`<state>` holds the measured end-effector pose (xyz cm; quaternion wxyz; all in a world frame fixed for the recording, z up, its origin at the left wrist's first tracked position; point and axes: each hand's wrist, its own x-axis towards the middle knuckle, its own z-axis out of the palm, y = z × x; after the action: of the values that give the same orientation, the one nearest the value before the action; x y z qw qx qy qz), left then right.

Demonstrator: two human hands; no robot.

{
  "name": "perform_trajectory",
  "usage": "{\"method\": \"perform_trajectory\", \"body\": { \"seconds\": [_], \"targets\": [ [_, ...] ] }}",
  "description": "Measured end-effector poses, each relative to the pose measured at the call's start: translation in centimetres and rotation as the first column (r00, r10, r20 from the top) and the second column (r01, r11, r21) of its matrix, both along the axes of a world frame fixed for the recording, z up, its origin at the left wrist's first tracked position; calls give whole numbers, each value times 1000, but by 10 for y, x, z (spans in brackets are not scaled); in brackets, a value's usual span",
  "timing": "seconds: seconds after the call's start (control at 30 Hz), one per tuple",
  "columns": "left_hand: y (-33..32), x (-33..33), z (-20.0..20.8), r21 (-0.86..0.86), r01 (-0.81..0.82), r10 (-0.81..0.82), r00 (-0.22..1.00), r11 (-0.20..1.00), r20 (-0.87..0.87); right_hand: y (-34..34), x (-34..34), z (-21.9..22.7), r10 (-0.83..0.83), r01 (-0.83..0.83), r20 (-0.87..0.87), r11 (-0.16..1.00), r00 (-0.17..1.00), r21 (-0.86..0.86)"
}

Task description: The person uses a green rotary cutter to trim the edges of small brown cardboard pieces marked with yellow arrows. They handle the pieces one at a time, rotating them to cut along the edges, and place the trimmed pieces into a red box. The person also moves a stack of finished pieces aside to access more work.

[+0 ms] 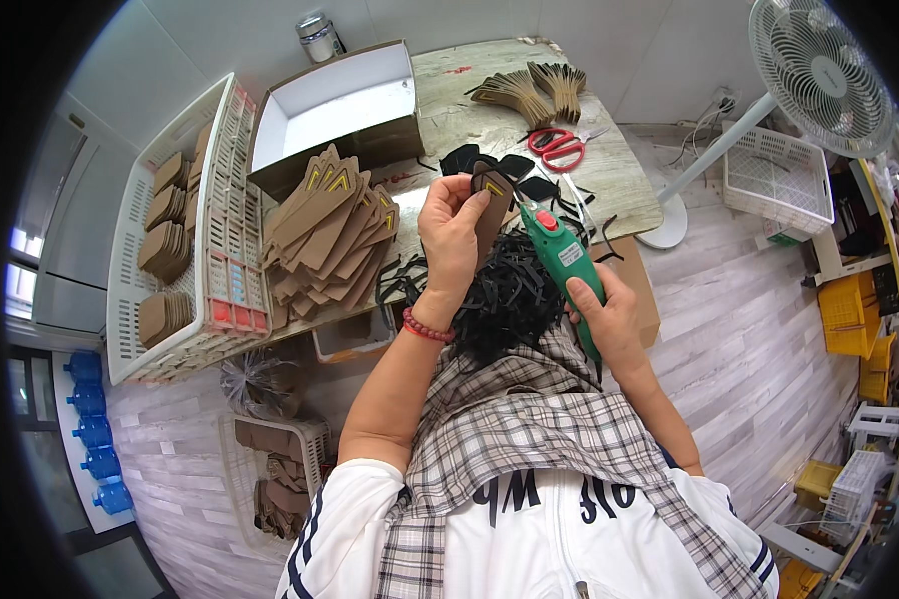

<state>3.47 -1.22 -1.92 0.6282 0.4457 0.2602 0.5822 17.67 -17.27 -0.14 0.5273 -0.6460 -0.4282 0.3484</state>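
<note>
The trimming is looking partly done, as far as I can judge: black offcut strips (509, 299) are lying heaped against the checked apron (514, 424), while a pile of brown pieces (320, 235) is sitting on the left of the surface (619, 170); which ones are finished, I can't tell. The brown piece in hand (490, 225) is seeming unfinished, the green electric cutter (561, 260) pointing at its edge, contact unclear. The left hand (451, 235) is holding this piece above the strips, its grip pinching it between thumb and fingers; the right hand's (607, 317) grip is wrapping around the cutter. The piece is looking long, flat and matte, showing a yellow chevron and dark edging near its top end.
</note>
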Motion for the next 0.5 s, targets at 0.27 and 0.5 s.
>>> {"method": "perform_trajectory", "body": {
  "seconds": [0.27,0.5],
  "targets": [
    [-2,-2,2,25,-13,13,1000,1000,0,0,-1,3,2,-2,8,1000,1000,2],
    [-2,-6,2,37,8,-6,998,999,-57,-1,0,2,16,-16,8,1000,1000,12]
  ]
}}
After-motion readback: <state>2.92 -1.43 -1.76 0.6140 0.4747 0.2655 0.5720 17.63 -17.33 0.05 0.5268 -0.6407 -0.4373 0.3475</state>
